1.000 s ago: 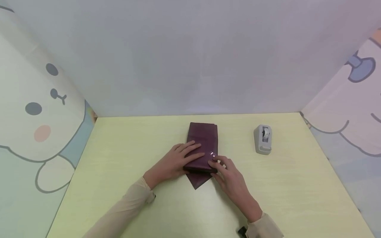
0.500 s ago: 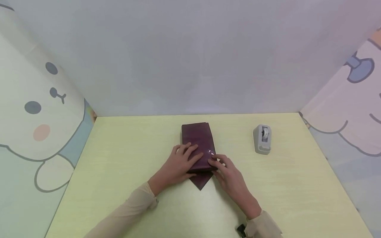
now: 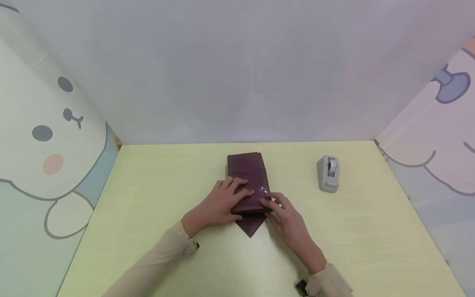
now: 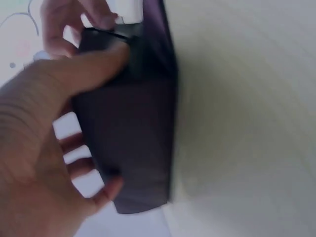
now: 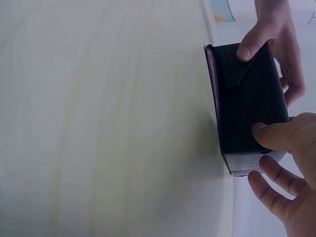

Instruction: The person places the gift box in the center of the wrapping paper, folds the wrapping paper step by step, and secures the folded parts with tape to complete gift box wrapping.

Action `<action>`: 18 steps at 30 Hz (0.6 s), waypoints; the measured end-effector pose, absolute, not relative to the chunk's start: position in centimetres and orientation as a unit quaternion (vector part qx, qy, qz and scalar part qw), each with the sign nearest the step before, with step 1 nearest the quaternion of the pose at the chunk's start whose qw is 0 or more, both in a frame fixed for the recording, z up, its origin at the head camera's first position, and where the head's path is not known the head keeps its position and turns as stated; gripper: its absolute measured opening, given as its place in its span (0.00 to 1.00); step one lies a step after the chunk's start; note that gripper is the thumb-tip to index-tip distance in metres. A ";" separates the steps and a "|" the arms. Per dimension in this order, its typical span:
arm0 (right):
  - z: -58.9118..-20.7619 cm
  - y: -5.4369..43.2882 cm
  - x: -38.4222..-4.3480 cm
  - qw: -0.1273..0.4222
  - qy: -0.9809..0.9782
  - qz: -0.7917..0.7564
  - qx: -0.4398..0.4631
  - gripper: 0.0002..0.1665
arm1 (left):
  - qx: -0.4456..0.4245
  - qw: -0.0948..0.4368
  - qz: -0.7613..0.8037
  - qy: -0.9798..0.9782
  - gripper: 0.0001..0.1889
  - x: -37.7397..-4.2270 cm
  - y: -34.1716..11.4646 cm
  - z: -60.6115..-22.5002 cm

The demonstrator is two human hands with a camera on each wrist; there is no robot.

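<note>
A box-shaped package (image 3: 246,167) in glossy dark purple paper lies on the table, with a pointed paper flap (image 3: 251,225) sticking out from its near end. My left hand (image 3: 219,204) grips its near left part, fingers spread over the top and thumb at the near end. In the right wrist view that thumb presses a folded edge against the dark end face (image 5: 252,106). At the near right corner, my right hand (image 3: 291,225) holds the package between the thumb on the end face and the fingers at the top and side. The long side (image 4: 128,138) shows in the left wrist view.
A grey tape dispenser (image 3: 328,174) with a roll of tape stands on the pale yellow table (image 3: 167,173), to the right of the package. Behind the table rises a plain light wall (image 3: 245,82). Cartoon-printed panels (image 3: 55,123) flank both sides.
Between one second and half a second ago, the package's far end swung left and its near flap shifted slightly right. Since then the left fingers have shifted only a little; the right hand stays at the corner.
</note>
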State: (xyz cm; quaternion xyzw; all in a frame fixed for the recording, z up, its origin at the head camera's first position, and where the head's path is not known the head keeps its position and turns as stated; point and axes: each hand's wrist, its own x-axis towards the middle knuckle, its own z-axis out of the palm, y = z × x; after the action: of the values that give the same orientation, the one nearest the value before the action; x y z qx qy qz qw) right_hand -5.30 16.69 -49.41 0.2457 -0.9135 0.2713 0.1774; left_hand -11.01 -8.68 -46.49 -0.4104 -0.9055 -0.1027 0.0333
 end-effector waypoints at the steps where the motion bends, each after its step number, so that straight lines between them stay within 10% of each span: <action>1: -49.4 16.6 -5.3 0.178 -0.913 0.272 0.246 0.30 | -0.405 0.037 -0.089 -0.909 0.39 -10.9 -8.4 -46.5; 18: -49.7 16.7 -5.4 0.185 -0.912 0.272 0.246 0.30 | -0.352 0.123 0.093 -0.923 0.45 -9.3 -5.1 -47.6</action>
State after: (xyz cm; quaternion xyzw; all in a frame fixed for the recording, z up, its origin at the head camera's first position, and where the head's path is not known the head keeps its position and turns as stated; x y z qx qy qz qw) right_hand -5.37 16.69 -49.66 0.2456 -0.9119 0.2720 0.1848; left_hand -9.26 -5.12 -47.58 -0.3520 -0.9232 0.0930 0.1233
